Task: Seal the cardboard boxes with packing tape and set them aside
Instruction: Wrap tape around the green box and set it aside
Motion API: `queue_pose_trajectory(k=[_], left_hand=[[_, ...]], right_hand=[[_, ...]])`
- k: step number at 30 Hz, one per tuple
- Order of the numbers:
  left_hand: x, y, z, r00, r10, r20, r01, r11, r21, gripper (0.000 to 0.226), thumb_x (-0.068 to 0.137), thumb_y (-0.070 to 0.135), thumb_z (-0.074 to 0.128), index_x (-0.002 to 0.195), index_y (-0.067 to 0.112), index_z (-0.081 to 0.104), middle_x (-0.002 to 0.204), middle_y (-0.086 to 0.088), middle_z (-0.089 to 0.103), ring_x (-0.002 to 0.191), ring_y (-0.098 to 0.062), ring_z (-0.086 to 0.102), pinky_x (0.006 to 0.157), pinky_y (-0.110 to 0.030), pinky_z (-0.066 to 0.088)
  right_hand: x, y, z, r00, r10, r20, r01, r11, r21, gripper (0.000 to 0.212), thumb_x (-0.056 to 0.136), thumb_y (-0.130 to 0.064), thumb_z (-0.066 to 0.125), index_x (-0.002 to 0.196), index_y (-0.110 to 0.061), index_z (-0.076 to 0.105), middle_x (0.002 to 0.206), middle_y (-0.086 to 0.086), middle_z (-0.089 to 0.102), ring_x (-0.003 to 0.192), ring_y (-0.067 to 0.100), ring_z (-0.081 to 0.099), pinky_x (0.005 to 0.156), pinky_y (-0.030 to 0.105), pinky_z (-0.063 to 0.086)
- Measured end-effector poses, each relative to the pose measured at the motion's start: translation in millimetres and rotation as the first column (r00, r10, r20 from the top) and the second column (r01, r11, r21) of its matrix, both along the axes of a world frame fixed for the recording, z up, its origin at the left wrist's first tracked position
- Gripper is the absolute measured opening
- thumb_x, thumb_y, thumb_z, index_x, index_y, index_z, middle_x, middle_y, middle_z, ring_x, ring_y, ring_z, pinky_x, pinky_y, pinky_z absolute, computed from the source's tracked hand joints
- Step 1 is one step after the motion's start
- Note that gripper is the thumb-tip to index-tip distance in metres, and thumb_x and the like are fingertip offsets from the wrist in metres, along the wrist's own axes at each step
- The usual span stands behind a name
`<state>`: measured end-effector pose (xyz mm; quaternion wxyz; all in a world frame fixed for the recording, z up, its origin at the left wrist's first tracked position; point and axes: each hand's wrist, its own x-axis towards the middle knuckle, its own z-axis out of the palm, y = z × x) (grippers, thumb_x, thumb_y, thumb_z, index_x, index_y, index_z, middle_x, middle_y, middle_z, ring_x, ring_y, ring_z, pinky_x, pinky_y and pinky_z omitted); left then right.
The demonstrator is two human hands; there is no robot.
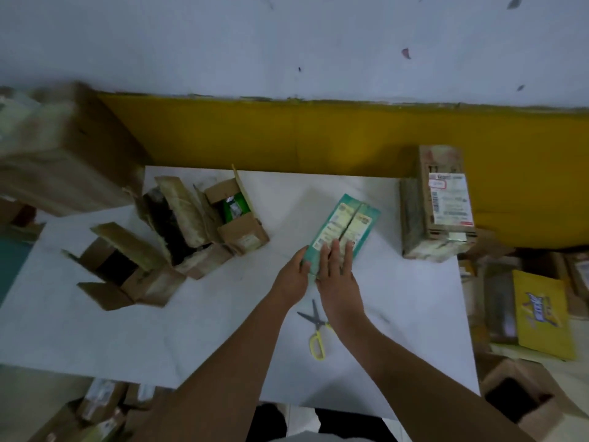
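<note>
A teal and cream box [347, 223] lies in the middle of the white table [191, 330], its two top flaps meeting along a centre seam. My left hand [291, 275] holds its near left corner, thumb against the side. My right hand [338, 269] lies flat on the near end of the flaps, fingers straight, pressing them down. Three open cardboard boxes stand at the left: one with a green item [237, 215], a middle one with dark contents [178, 224], and a near one [127, 269]. No tape roll shows.
Yellow-handled scissors [315, 330] lie on the table just under my right forearm. A taped box with a shipping label [439, 202] stands at the table's right edge. A large carton [60, 148] sits far left. More boxes and a yellow package [541, 317] crowd the floor at right.
</note>
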<state>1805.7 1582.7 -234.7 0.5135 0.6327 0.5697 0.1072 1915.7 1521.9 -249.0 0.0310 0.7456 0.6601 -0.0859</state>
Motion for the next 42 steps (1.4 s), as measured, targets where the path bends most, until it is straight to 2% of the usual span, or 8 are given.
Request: queue_pose_trajectory(k=[7, 12, 18, 21, 27, 33, 38, 42], left_hand=[[15.2, 23.1, 33.2, 0.984, -0.031, -0.178, 0.005, 0.989, -0.145, 0.034, 0.094, 0.012, 0.049, 0.127, 0.009, 0.044, 0.121, -0.012, 0.058, 0.102, -0.026, 0.058, 0.081, -0.032, 0.047], [35.2, 12.7, 54.5, 0.999, -0.014, -0.037, 0.007, 0.986, -0.166, 0.036, 0.088, 0.011, 0.058, 0.122, 0.020, 0.052, 0.121, -0.003, 0.060, 0.108, -0.018, 0.059, 0.087, -0.026, 0.049], [28.4, 8.6, 101.2, 0.999, 0.033, 0.036, -0.033, 0.999, 0.012, 0.074, 0.065, 0.048, 0.086, 0.111, 0.019, 0.035, 0.102, 0.011, 0.057, 0.088, 0.000, 0.061, 0.059, -0.012, 0.049], [17.0, 8.4, 134.9, 0.991, 0.053, 0.119, -0.067, 0.991, 0.117, 0.060, 0.075, 0.038, 0.081, 0.109, 0.018, 0.036, 0.104, 0.010, 0.060, 0.082, 0.009, 0.062, 0.063, -0.016, 0.053], [7.3, -11.2, 186.9, 0.847, 0.145, 0.511, -0.175, 0.985, 0.010, 0.065, 0.089, 0.034, 0.065, 0.141, 0.032, 0.026, 0.133, 0.004, 0.050, 0.107, 0.007, 0.058, 0.087, -0.023, 0.054], [-11.4, -32.0, 248.1, 0.682, 0.108, 0.723, -0.105, 0.993, -0.049, 0.060, 0.100, 0.014, 0.048, 0.147, 0.046, 0.030, 0.131, 0.013, 0.062, 0.113, -0.011, 0.064, 0.081, -0.030, 0.057], [-20.6, -39.5, 281.3, 0.744, -0.031, 0.668, -0.061, 0.992, 0.113, 0.058, 0.103, 0.013, 0.043, 0.148, 0.045, 0.027, 0.134, 0.019, 0.056, 0.113, 0.002, 0.060, 0.080, -0.019, 0.055], [-25.2, -45.4, 286.7, 0.765, -0.058, 0.642, -0.039, 0.990, 0.136, 0.060, 0.103, 0.019, 0.044, 0.149, 0.048, 0.021, 0.143, 0.017, 0.049, 0.125, -0.001, 0.053, 0.100, -0.033, 0.051]], right_hand=[[44.6, -0.8, 27.3, 0.865, -0.199, -0.460, 0.265, 0.961, 0.083, 0.080, 0.094, -0.049, 0.055, 0.154, -0.011, 0.021, 0.162, 0.010, 0.016, 0.145, 0.028, 0.021, 0.112, 0.042, 0.035], [54.2, 19.5, 45.5, -0.020, -0.654, -0.756, 0.480, 0.657, -0.581, 0.036, 0.094, -0.037, 0.060, 0.121, -0.014, 0.053, 0.131, 0.015, 0.059, 0.109, 0.029, 0.062, 0.093, 0.046, 0.054], [53.0, 15.4, 95.2, 0.007, -0.529, -0.849, 0.551, 0.711, -0.438, 0.020, 0.100, -0.031, 0.054, 0.105, -0.015, 0.064, 0.106, 0.011, 0.070, 0.089, 0.024, 0.069, 0.076, 0.038, 0.060], [53.5, 9.1, 140.6, 0.209, -0.416, -0.885, 0.598, 0.770, -0.221, 0.036, 0.095, -0.049, 0.053, 0.096, -0.018, 0.071, 0.093, -0.001, 0.072, 0.088, 0.014, 0.067, 0.079, 0.033, 0.055], [27.5, -4.5, 206.7, -0.182, -0.131, -0.974, 0.558, 0.802, -0.212, 0.022, 0.099, -0.020, 0.052, 0.120, -0.018, 0.044, 0.120, 0.005, 0.063, 0.107, 0.023, 0.065, 0.081, 0.035, 0.057], [22.9, -29.4, 274.1, -0.145, 0.011, -0.989, 0.353, 0.935, -0.041, 0.053, 0.100, -0.005, 0.046, 0.144, -0.034, 0.042, 0.130, -0.005, 0.064, 0.117, 0.018, 0.062, 0.098, 0.044, 0.051], [12.9, -43.0, 308.6, -0.001, 0.112, -0.994, 0.355, 0.929, 0.104, 0.051, 0.102, -0.009, 0.042, 0.140, -0.043, 0.038, 0.115, -0.026, 0.065, 0.108, 0.001, 0.064, 0.080, 0.020, 0.056], [8.8, -49.5, 307.7, -0.032, 0.095, -0.995, 0.387, 0.919, 0.075, 0.052, 0.101, -0.005, 0.042, 0.143, -0.036, 0.041, 0.123, -0.014, 0.066, 0.113, 0.011, 0.064, 0.088, 0.030, 0.056]])
